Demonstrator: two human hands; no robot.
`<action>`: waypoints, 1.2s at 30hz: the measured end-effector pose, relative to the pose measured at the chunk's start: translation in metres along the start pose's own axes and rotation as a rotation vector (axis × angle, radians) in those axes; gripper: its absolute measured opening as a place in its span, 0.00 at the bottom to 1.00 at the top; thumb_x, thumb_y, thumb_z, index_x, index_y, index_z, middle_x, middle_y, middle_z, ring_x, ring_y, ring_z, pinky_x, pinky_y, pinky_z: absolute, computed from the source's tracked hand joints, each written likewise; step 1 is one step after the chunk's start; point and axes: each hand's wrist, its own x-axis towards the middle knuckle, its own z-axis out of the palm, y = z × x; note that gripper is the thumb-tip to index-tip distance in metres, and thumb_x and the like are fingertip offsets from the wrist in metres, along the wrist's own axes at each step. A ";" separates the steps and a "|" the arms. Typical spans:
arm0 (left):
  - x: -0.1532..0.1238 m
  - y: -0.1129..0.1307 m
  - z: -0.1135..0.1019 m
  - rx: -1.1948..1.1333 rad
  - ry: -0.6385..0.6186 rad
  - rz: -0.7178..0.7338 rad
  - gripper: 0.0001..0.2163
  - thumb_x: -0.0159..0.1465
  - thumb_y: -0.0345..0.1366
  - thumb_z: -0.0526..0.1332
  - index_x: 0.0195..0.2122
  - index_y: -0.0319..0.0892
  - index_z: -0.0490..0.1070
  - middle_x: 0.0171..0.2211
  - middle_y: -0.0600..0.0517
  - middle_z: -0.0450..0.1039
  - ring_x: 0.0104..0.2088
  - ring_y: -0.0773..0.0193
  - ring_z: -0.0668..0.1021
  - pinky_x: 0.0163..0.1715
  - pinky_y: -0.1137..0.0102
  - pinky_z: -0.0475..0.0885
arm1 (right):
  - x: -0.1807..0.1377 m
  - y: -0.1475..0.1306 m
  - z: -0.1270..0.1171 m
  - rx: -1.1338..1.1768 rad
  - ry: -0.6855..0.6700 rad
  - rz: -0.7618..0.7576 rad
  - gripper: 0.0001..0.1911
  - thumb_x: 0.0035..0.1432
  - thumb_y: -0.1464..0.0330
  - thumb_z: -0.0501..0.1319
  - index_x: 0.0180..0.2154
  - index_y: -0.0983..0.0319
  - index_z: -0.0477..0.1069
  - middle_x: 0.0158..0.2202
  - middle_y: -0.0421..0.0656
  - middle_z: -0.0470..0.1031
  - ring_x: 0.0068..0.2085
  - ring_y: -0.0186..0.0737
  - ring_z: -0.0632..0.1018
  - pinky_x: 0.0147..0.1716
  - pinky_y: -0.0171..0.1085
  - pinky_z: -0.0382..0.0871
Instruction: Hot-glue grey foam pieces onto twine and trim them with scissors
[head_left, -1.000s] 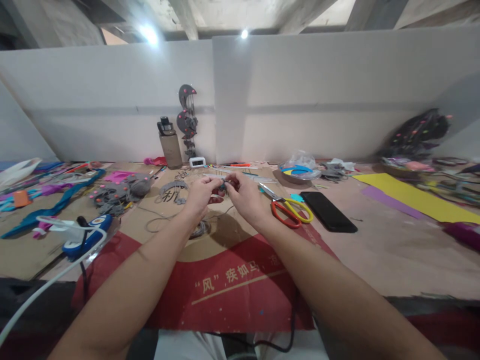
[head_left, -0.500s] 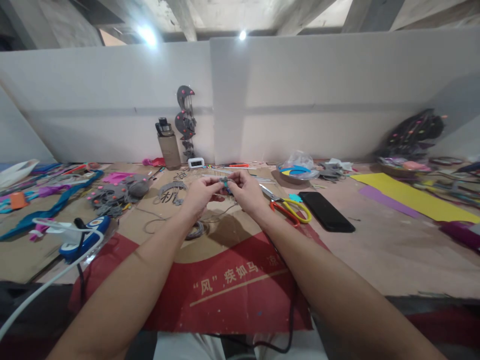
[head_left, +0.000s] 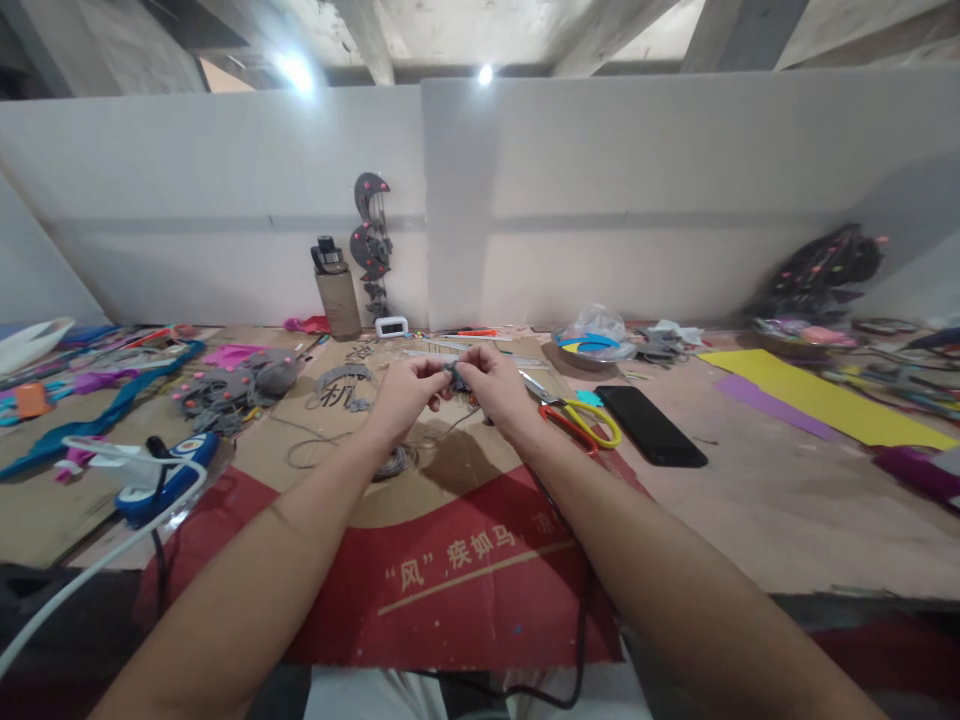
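My left hand [head_left: 409, 393] and my right hand [head_left: 496, 387] meet over the cardboard sheet [head_left: 465, 600], fingers closed in a pinch. Between the fingertips is a small dark teal piece [head_left: 453, 371], mostly hidden, whose kind I cannot make out. A thin grey cord [head_left: 300, 455] lies in loops below, with a coil [head_left: 395, 463] under my left wrist; one strand runs up toward my right hand. Scissors [head_left: 600, 437] with yellow and orange handles rest just right of my right hand. A grey curved piece [head_left: 345, 375] lies left of my left hand.
A black phone [head_left: 651, 426] lies beyond the scissors. Brown bottle [head_left: 337, 295] and small white clock [head_left: 391, 327] stand by the wall. A bowl [head_left: 589, 352] is at the back. At left are a blue power strip [head_left: 172, 478], its white cable, and grey pinned pieces [head_left: 232, 390].
My fingertips have shifted slightly around the small teal piece, and less of it shows now. Both hands stay in nearly the same place.
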 end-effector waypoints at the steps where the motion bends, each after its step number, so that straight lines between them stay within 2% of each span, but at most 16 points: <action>1: 0.001 0.000 -0.001 -0.015 0.007 -0.005 0.08 0.51 0.34 0.63 0.31 0.37 0.74 0.20 0.53 0.70 0.19 0.72 0.69 0.16 0.76 0.63 | 0.000 0.000 0.000 0.022 -0.021 -0.003 0.05 0.48 0.65 0.55 0.27 0.60 0.64 0.20 0.34 0.64 0.22 0.31 0.64 0.23 0.32 0.59; 5: 0.000 0.000 0.000 -0.090 0.012 -0.035 0.07 0.51 0.34 0.64 0.30 0.37 0.73 0.21 0.53 0.70 0.20 0.71 0.71 0.22 0.73 0.70 | 0.000 -0.001 0.002 0.041 -0.045 -0.001 0.07 0.49 0.64 0.55 0.30 0.61 0.65 0.21 0.34 0.65 0.22 0.31 0.65 0.23 0.32 0.60; 10: -0.002 0.002 0.004 -0.070 -0.025 -0.048 0.08 0.51 0.34 0.65 0.31 0.36 0.72 0.24 0.51 0.73 0.22 0.69 0.74 0.27 0.71 0.73 | 0.001 0.004 -0.001 -0.070 0.032 0.034 0.05 0.48 0.66 0.55 0.27 0.60 0.65 0.20 0.35 0.65 0.22 0.32 0.65 0.23 0.32 0.59; 15: -0.001 0.007 0.000 -0.199 -0.109 -0.185 0.09 0.53 0.35 0.64 0.32 0.35 0.72 0.25 0.49 0.74 0.24 0.68 0.76 0.29 0.71 0.74 | 0.001 0.006 -0.001 -0.096 0.001 -0.017 0.06 0.50 0.65 0.55 0.29 0.61 0.66 0.23 0.36 0.67 0.25 0.33 0.67 0.25 0.32 0.60; 18: 0.001 0.008 -0.004 -0.204 -0.086 -0.217 0.10 0.52 0.35 0.65 0.34 0.36 0.71 0.26 0.49 0.75 0.23 0.68 0.77 0.28 0.70 0.74 | -0.001 0.007 0.001 -0.107 -0.048 -0.075 0.09 0.50 0.67 0.54 0.35 0.61 0.65 0.25 0.36 0.66 0.26 0.33 0.68 0.26 0.33 0.61; 22: 0.003 0.005 -0.008 -0.167 -0.028 -0.207 0.09 0.52 0.35 0.65 0.32 0.36 0.71 0.26 0.49 0.74 0.23 0.68 0.77 0.26 0.71 0.74 | -0.003 0.006 0.003 -0.102 -0.037 -0.118 0.12 0.51 0.69 0.54 0.40 0.61 0.62 0.25 0.35 0.63 0.27 0.33 0.68 0.28 0.33 0.62; 28: 0.002 0.006 -0.011 -0.068 0.064 -0.147 0.10 0.52 0.38 0.65 0.31 0.37 0.72 0.27 0.49 0.74 0.25 0.67 0.77 0.18 0.77 0.68 | -0.007 -0.002 0.001 -0.154 -0.004 -0.154 0.06 0.54 0.65 0.54 0.32 0.62 0.65 0.28 0.39 0.68 0.29 0.33 0.69 0.30 0.34 0.62; 31: 0.002 0.006 -0.010 -0.064 0.084 -0.137 0.10 0.51 0.38 0.65 0.30 0.37 0.71 0.27 0.50 0.74 0.25 0.66 0.77 0.20 0.76 0.69 | -0.009 -0.004 0.002 -0.182 -0.001 -0.128 0.07 0.53 0.65 0.55 0.29 0.61 0.66 0.26 0.39 0.69 0.28 0.33 0.68 0.30 0.34 0.61; 36: 0.003 0.003 -0.006 -0.127 0.091 -0.157 0.08 0.51 0.36 0.64 0.29 0.36 0.70 0.27 0.49 0.74 0.26 0.66 0.77 0.22 0.74 0.71 | -0.007 0.001 0.006 -0.093 0.039 -0.014 0.08 0.50 0.63 0.57 0.26 0.62 0.66 0.22 0.37 0.67 0.25 0.32 0.67 0.26 0.33 0.59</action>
